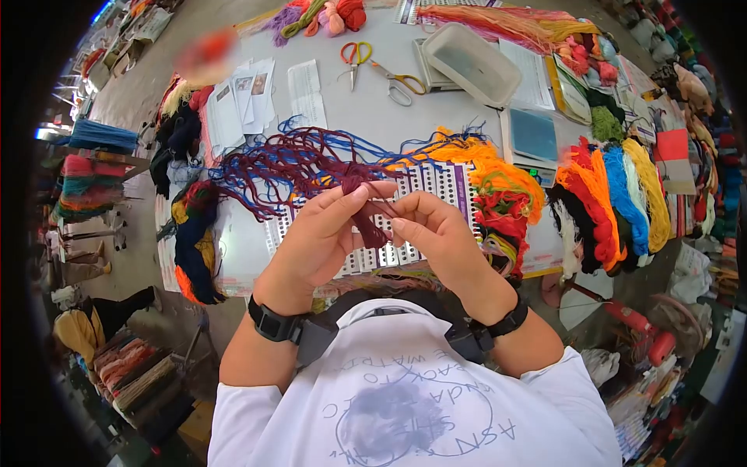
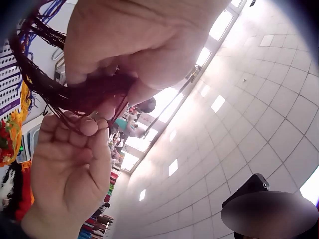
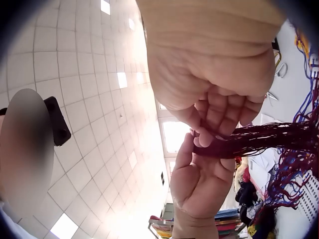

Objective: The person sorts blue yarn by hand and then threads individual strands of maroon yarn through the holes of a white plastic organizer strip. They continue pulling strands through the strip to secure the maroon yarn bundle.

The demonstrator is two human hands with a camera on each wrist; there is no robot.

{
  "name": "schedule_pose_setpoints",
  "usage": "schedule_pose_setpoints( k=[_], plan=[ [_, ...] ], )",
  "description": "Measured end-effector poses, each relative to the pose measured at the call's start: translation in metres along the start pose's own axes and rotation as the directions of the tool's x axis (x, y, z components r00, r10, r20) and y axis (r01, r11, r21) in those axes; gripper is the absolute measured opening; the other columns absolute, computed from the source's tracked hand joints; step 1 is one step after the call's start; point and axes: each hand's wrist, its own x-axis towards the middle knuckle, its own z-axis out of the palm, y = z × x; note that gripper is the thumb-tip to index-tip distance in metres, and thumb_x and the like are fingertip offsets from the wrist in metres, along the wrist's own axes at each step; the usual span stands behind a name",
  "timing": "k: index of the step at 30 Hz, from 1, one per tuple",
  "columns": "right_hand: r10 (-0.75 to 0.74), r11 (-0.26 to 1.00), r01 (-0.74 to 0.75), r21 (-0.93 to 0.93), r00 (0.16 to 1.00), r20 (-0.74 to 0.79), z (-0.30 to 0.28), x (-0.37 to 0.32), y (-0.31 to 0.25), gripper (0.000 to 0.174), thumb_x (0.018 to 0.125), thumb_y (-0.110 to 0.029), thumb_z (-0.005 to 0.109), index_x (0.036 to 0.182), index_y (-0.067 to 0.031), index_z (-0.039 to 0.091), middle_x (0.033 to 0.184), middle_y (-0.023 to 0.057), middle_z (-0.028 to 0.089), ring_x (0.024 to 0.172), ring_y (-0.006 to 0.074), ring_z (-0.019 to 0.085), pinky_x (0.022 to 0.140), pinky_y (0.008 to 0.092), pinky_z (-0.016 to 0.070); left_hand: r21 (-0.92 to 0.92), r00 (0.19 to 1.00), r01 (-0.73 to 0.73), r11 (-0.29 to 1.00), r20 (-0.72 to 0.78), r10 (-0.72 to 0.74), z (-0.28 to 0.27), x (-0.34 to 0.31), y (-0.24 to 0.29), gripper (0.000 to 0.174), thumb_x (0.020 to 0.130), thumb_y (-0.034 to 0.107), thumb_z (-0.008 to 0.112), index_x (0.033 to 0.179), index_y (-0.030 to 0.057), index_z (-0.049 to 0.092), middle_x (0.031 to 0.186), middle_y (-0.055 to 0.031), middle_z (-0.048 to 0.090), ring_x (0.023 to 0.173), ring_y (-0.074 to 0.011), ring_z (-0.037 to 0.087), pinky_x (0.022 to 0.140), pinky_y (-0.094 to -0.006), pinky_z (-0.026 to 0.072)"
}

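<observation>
The left hand (image 1: pixel 325 226) grips a bundle of dark maroon thread (image 1: pixel 372 230), its thumb and fingers curled round it. Beside it, the right hand (image 1: pixel 436 229) pinches a few strands of the same bundle between thumb and fingertips. In the left wrist view the maroon thread (image 2: pixel 94 94) runs through the left hand (image 2: pixel 144 45), with the right hand (image 2: pixel 70 169) just below. The right wrist view has the thread (image 3: pixel 259 139) trailing off to the right from both hands. More maroon and blue strands (image 1: pixel 264 167) spread over the table beyond the hands.
White perforated cards (image 1: pixel 443 191) lie under the hands. Orange yarn (image 1: pixel 510 175) and red yarn (image 1: pixel 498 218) lie to the right. Farther back are scissors (image 1: pixel 401 78), a plastic tray (image 1: pixel 472 64) and papers (image 1: pixel 306 93). Dark yarn (image 1: pixel 194 241) hangs over the left edge.
</observation>
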Motion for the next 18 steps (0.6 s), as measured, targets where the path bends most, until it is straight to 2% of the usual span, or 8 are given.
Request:
schedule_pose_setpoints(
  k=[2, 6, 8, 9, 11, 15, 17, 18],
  plan=[
    [-0.045, 0.999, 0.044, -0.004, 0.997, -0.056, 0.006, 0.002, 0.001, 0.021, 0.088, -0.004, 0.058, 0.108, 0.0038, 0.056, 0.098, 0.0069, 0.063, 0.088, 0.0091, 0.059, 0.075, 0.0219, 0.0481, -0.017, 0.997, 0.019, 1.0, -0.081, -0.021, 0.006, 0.001, -0.001, 0.032, 0.096, 0.021, 0.048, 0.116, -0.0019, 0.057, 0.098, -0.0073, 0.064, 0.091, -0.0131, 0.061, 0.075, -0.0278, 0.051],
    [-0.053, 0.995, 0.062, 0.082, 0.993, -0.104, 0.016, 0.005, -0.007, 0.03, 0.086, -0.003, 0.06, 0.115, 0.0046, 0.056, 0.102, 0.0066, 0.063, 0.089, 0.0078, 0.059, 0.077, 0.0216, 0.0484, 0.02, 0.995, 0.076, 0.997, -0.071, -0.075, 0.005, 0.003, -0.006, 0.031, 0.096, 0.023, 0.049, 0.116, 0.0001, 0.059, 0.101, -0.0062, 0.063, 0.092, -0.0137, 0.06, 0.076, -0.0285, 0.0506],
    [0.121, 0.979, -0.137, -0.153, 0.986, -0.112, 0.011, 0.006, -0.011, 0.027, 0.085, -0.003, 0.062, 0.111, 0.0039, 0.06, 0.103, 0.0062, 0.063, 0.088, 0.0075, 0.058, 0.077, 0.0211, 0.048, 0.031, 0.996, 0.074, 0.997, -0.042, -0.073, 0.009, 0.004, -0.006, 0.032, 0.095, 0.024, 0.051, 0.116, 0.0018, 0.06, 0.103, -0.0053, 0.063, 0.093, -0.0126, 0.06, 0.078, -0.0288, 0.0497],
    [0.121, 0.979, -0.137, -0.15, 0.987, -0.11, 0.011, 0.007, -0.009, 0.027, 0.085, -0.003, 0.062, 0.111, 0.0039, 0.06, 0.103, 0.0062, 0.063, 0.088, 0.0075, 0.058, 0.077, 0.0211, 0.048, 0.033, 0.996, 0.075, 0.997, -0.044, -0.074, 0.008, 0.005, -0.006, 0.032, 0.095, 0.024, 0.051, 0.116, 0.0018, 0.06, 0.103, -0.0053, 0.063, 0.093, -0.0126, 0.06, 0.078, -0.0288, 0.0497],
    [-0.031, 0.995, 0.048, 0.092, 0.983, -0.182, 0.01, 0.01, 0.001, 0.015, 0.085, -0.004, 0.063, 0.097, 0.0033, 0.066, 0.096, 0.0048, 0.064, 0.084, 0.0065, 0.057, 0.072, 0.0203, 0.0473, 0.015, 0.994, 0.049, 0.999, -0.099, -0.048, 0.006, 0.006, -0.008, 0.033, 0.095, 0.024, 0.051, 0.116, 0.0006, 0.059, 0.103, -0.0052, 0.063, 0.094, -0.0129, 0.059, 0.082, -0.0291, 0.0477],
    [-0.042, 0.999, 0.046, 0.024, 0.987, -0.154, -0.005, 0.009, 0.015, 0.013, 0.085, -0.006, 0.063, 0.094, 0.0033, 0.065, 0.089, 0.0038, 0.064, 0.079, 0.0067, 0.056, 0.07, 0.0213, 0.0453, 0.0, 0.995, -0.019, 1.0, -0.093, 0.019, 0.0, 0.012, -0.01, 0.033, 0.095, 0.024, 0.05, 0.116, -0.0007, 0.059, 0.101, -0.0053, 0.064, 0.097, -0.0138, 0.059, 0.087, -0.0283, 0.045],
    [-0.108, 0.992, 0.099, -0.08, 0.989, -0.106, -0.009, 0.009, 0.015, 0.011, 0.086, -0.009, 0.062, 0.09, 0.002, 0.063, 0.08, 0.0024, 0.062, 0.075, 0.0079, 0.055, 0.069, 0.0232, 0.0435, 0.047, 0.995, -0.047, 0.998, -0.083, 0.051, -0.004, 0.015, -0.012, 0.033, 0.095, 0.023, 0.05, 0.115, -0.0022, 0.059, 0.088, -0.0025, 0.062, 0.089, -0.0128, 0.058, 0.085, -0.0271, 0.0434],
    [-0.103, 0.992, 0.094, -0.081, 0.988, -0.111, -0.012, 0.008, 0.013, 0.011, 0.086, -0.009, 0.062, 0.09, 0.002, 0.063, 0.08, 0.0024, 0.062, 0.075, 0.0079, 0.055, 0.069, 0.0232, 0.0435, 0.042, 0.996, -0.042, 0.998, -0.082, 0.045, -0.008, 0.018, -0.012, 0.033, 0.095, 0.023, 0.05, 0.115, -0.0022, 0.059, 0.088, -0.0025, 0.062, 0.089, -0.0128, 0.058, 0.085, -0.0271, 0.0434]
  ],
)
